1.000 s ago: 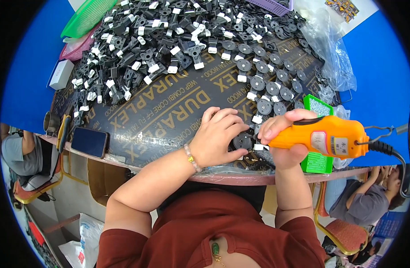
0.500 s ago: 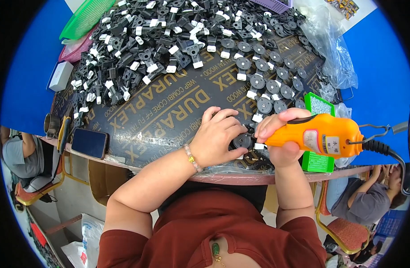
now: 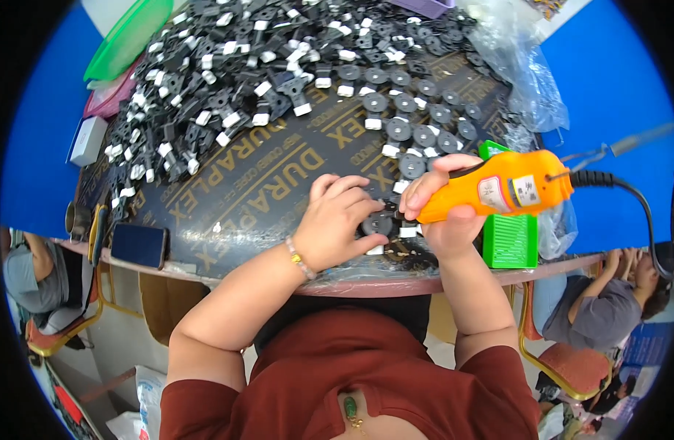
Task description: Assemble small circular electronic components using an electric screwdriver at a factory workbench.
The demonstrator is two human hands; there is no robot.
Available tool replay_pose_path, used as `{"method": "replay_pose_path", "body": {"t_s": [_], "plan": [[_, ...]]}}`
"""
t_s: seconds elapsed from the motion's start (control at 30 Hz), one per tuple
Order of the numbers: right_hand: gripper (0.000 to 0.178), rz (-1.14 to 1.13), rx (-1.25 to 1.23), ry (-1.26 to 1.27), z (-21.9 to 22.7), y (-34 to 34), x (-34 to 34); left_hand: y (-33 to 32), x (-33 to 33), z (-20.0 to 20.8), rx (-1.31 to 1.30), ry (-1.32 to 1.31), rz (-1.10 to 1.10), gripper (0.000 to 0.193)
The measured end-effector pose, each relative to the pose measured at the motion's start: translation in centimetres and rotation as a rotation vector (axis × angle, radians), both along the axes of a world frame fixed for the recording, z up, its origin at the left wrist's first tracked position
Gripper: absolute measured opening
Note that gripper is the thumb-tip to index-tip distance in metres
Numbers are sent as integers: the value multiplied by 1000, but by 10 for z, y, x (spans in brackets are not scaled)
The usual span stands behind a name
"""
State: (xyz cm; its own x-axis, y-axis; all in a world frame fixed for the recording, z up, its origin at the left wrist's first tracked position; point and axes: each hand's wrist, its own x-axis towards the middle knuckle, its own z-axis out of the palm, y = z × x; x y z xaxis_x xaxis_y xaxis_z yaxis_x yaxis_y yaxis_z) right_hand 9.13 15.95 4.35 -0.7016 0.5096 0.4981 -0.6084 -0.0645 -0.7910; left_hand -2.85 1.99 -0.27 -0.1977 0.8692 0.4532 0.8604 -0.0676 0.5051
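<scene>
My left hand [image 3: 335, 226] rests on the table with thumb and fingers curled around a black round plastic part [image 3: 379, 223], steadying it. A white end piece shows just below that part. In my right hand [image 3: 454, 220] is an orange electric screwdriver [image 3: 502, 187], gripped around its body, its cord running off to the right. The driver's tip points down left, close to my left fingertips; where it ends is hidden by my fingers. Beyond my hands lie several similar black round parts [image 3: 398, 130] with white ends, set out in slanting rows.
A large heap of black and white parts [image 3: 227, 81] covers the table's far left. A green tray [image 3: 509, 246] lies under the screwdriver, with clear plastic bags [image 3: 531, 88] behind it. A phone [image 3: 139, 246] and scissors-like yellow-handled tool [image 3: 97, 233] lie near the left edge. Other people sit on both sides.
The view has shifted a little, so the table and both hands appear further left. My right hand still grips the screwdriver, and my left stays on the round part.
</scene>
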Motion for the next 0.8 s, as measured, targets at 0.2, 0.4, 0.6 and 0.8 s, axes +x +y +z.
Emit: {"method": "replay_pose_path", "body": {"t_s": [0.2, 0.4, 0.6, 0.8], "plan": [[55, -445, 267, -52, 31, 82, 57, -5, 1, 6, -45, 44, 30, 45], [28, -1003, 324, -328, 19, 183, 127, 2, 6, 6, -36, 57, 20, 43], [31, -991, 300, -254, 0, 202, 144, 2, 5, 8, -38, 68, 18, 44], [31, -1007, 297, -233, -4, 201, 143, 2, 5, 7, -34, 69, 23, 46]]}}
